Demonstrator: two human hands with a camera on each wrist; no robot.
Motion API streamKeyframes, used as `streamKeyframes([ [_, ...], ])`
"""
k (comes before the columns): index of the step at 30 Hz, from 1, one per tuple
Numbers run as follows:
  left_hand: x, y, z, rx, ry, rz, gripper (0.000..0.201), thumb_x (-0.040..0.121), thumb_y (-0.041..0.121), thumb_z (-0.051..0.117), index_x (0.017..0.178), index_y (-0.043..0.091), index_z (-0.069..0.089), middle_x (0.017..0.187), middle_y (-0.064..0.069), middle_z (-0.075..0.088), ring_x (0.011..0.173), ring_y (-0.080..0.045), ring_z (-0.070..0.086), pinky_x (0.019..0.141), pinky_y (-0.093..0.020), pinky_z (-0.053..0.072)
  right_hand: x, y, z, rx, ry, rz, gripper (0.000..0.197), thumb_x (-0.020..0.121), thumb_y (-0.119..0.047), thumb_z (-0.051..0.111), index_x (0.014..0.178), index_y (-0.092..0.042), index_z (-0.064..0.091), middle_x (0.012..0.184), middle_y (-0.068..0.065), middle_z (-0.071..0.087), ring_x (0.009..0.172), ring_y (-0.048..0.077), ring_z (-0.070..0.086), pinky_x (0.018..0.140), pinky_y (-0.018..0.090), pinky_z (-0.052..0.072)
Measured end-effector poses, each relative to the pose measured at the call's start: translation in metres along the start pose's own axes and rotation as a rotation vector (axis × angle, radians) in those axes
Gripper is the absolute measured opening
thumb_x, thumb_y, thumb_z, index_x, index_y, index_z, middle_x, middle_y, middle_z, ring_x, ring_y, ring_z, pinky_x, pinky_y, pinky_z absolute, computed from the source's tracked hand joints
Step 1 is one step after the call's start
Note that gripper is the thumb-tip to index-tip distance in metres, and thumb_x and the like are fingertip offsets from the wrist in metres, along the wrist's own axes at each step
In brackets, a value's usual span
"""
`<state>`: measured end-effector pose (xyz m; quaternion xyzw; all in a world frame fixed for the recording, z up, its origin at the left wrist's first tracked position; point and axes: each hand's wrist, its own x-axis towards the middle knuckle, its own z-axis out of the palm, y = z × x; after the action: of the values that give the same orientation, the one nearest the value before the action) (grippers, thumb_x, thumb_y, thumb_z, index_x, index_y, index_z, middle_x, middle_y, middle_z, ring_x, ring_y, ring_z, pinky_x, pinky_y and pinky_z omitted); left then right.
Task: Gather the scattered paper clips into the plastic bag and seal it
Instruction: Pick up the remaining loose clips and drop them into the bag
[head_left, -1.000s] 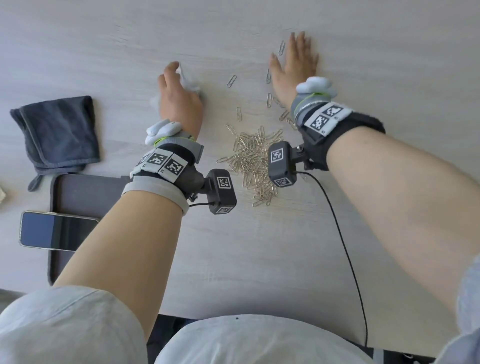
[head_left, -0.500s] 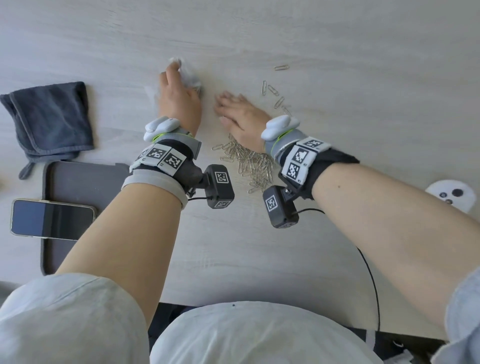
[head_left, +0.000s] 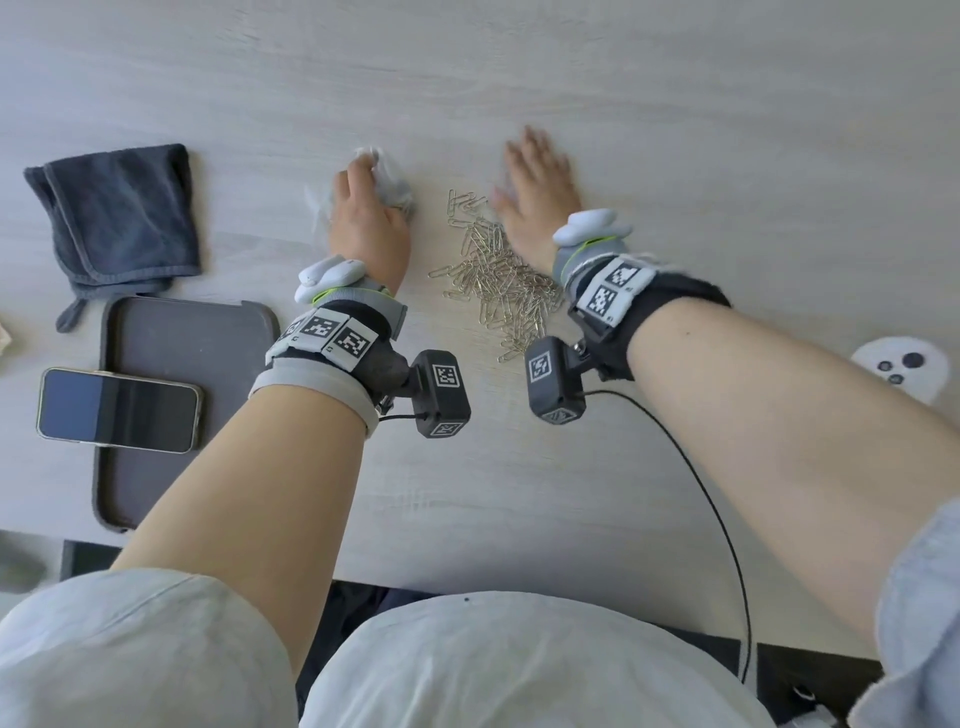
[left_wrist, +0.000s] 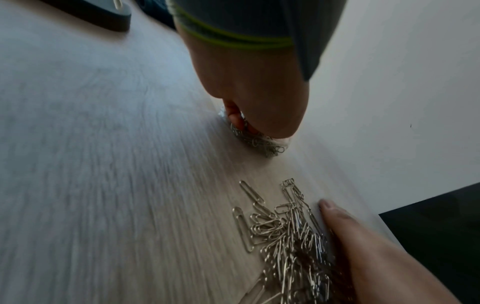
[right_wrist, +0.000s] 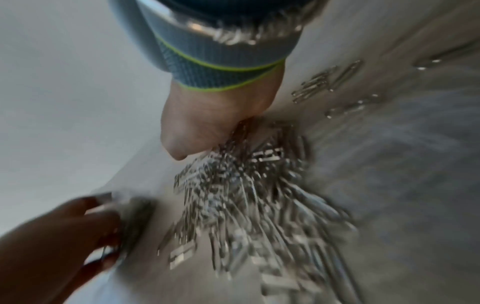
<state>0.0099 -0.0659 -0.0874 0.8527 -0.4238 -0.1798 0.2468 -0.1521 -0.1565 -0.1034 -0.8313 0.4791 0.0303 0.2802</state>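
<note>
A heap of silver paper clips (head_left: 498, 280) lies on the pale wood table between my hands, also seen as paper clips (left_wrist: 288, 236) and blurred paper clips (right_wrist: 249, 195). My left hand (head_left: 366, 218) grips the crumpled clear plastic bag (head_left: 387, 174) against the table; the bag (left_wrist: 259, 142) holds some clips under my curled fingers. My right hand (head_left: 537, 187) lies flat and blurred, fingers straight, at the heap's far right edge. Its thumb (left_wrist: 335, 211) touches the clips. A few clips (head_left: 465, 200) lie at the heap's far end.
A dark grey cloth (head_left: 122, 218) lies at the left. A grey tray (head_left: 176, 343) with a phone (head_left: 117, 410) across it sits near the front left edge. A white round device (head_left: 904, 366) is at the right. A black cable (head_left: 717, 519) trails from the right wrist camera.
My right hand swept stray clips in to the heap, then moved back out to the far right of it with fingers straight. The left hand kept hold of the bag.
</note>
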Motion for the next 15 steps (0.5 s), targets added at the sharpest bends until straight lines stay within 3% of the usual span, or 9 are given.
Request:
streamKeyframes([
  [3, -0.007, -0.001, 0.000, -0.010, -0.011, -0.002, 0.055, 0.076, 0.000, 0.033, 0.130, 0.009, 0.040, 0.127, -0.014, 0.049, 0.108, -0.032, 0.052, 0.073, -0.037, 0.044, -0.025, -0.009, 0.015, -0.041, -0.069, -0.142, 0.058, 0.099, -0.035, 0.032, 0.149, -0.011, 0.014, 0.160, 0.011, 0.003, 0.148, 0.025, 0.000, 0.120, 0.039, -0.001],
  [6, -0.017, -0.001, 0.001, -0.011, -0.013, -0.010, 0.055, 0.077, -0.001, 0.034, 0.130, 0.009, 0.041, 0.129, -0.014, 0.048, 0.110, -0.032, 0.052, 0.078, -0.039, 0.046, -0.047, -0.012, 0.019, -0.024, -0.147, -0.238, 0.057, 0.100, -0.035, 0.032, 0.149, -0.012, 0.014, 0.160, 0.010, 0.003, 0.148, 0.023, 0.000, 0.120, 0.037, -0.001],
  [9, -0.025, -0.002, 0.001, -0.015, -0.017, -0.018, 0.056, 0.076, -0.001, 0.035, 0.130, 0.009, 0.041, 0.130, -0.013, 0.048, 0.113, -0.031, 0.051, 0.083, -0.040, 0.045, -0.062, -0.007, 0.019, 0.013, -0.079, -0.232, 0.060, 0.099, -0.034, 0.035, 0.149, -0.010, 0.013, 0.159, 0.011, 0.007, 0.148, 0.024, 0.002, 0.122, 0.038, 0.001],
  [11, -0.026, -0.002, -0.001, -0.030, -0.029, -0.021, 0.056, 0.075, -0.002, 0.036, 0.130, 0.010, 0.040, 0.130, -0.013, 0.048, 0.114, -0.029, 0.050, 0.084, -0.038, 0.044, -0.068, 0.000, 0.016, 0.046, 0.093, -0.112, 0.059, 0.098, -0.031, 0.037, 0.148, -0.007, 0.016, 0.159, 0.013, 0.011, 0.148, 0.027, 0.006, 0.121, 0.039, 0.002],
  [13, -0.030, -0.001, -0.002, -0.039, -0.030, -0.021, 0.054, 0.077, -0.003, 0.037, 0.129, 0.010, 0.040, 0.130, -0.012, 0.048, 0.115, -0.028, 0.050, 0.082, -0.036, 0.044, -0.079, 0.010, 0.014, 0.091, 0.254, 0.124, 0.060, 0.096, -0.029, 0.038, 0.147, -0.004, 0.018, 0.158, 0.015, 0.013, 0.148, 0.029, 0.008, 0.120, 0.040, 0.002],
  [15, -0.033, 0.000, -0.001, -0.035, 0.003, -0.022, 0.052, 0.078, -0.003, 0.039, 0.129, 0.010, 0.041, 0.130, -0.012, 0.049, 0.115, -0.028, 0.051, 0.083, -0.037, 0.046, -0.090, 0.018, 0.015, 0.099, 0.283, 0.362, 0.065, 0.096, -0.033, 0.038, 0.147, -0.002, 0.013, 0.158, 0.017, 0.007, 0.148, 0.029, 0.004, 0.120, 0.040, 0.001],
])
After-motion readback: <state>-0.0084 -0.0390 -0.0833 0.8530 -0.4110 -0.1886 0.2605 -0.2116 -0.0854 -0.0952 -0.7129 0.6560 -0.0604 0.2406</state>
